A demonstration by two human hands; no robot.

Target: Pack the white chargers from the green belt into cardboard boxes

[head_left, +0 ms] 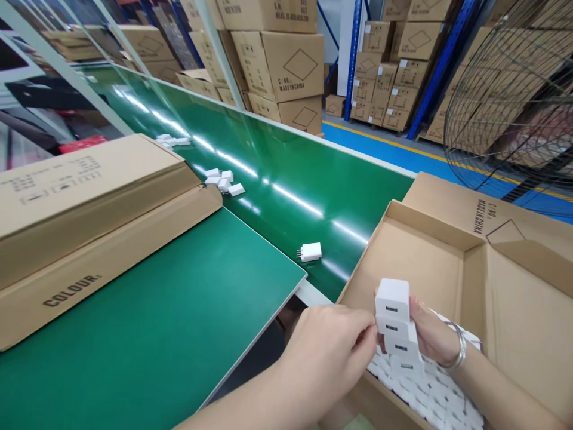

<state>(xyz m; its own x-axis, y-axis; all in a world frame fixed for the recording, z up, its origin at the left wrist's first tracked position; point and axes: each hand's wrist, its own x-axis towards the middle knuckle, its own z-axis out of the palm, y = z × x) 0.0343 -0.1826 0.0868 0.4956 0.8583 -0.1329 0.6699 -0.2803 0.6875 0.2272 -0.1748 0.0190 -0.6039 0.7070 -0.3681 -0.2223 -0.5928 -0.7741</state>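
A short stack of several white USB wall chargers [398,325] stands in my right hand [432,334], USB ports towards me. My right fingers are closed around the stack's side, partly hidden behind it. My left hand [331,340] is closed, thumb and forefinger pinched together against the stack's left edge. Whatever lies between those fingertips is hidden. Below both hands, an open cardboard box [430,263] contains rows of white chargers [430,394]. A single USB wall charger [311,252] lies on the green conveyor belt [277,221], prongs pointing left.
More white chargers [224,182] lie in a cluster farther up the belt, with another group [172,140] beyond. A cardboard box [89,209] rests on the green table [156,310] at left. Stacked cartons [286,65] stand behind the belt. A caged fan [510,95] is at right.
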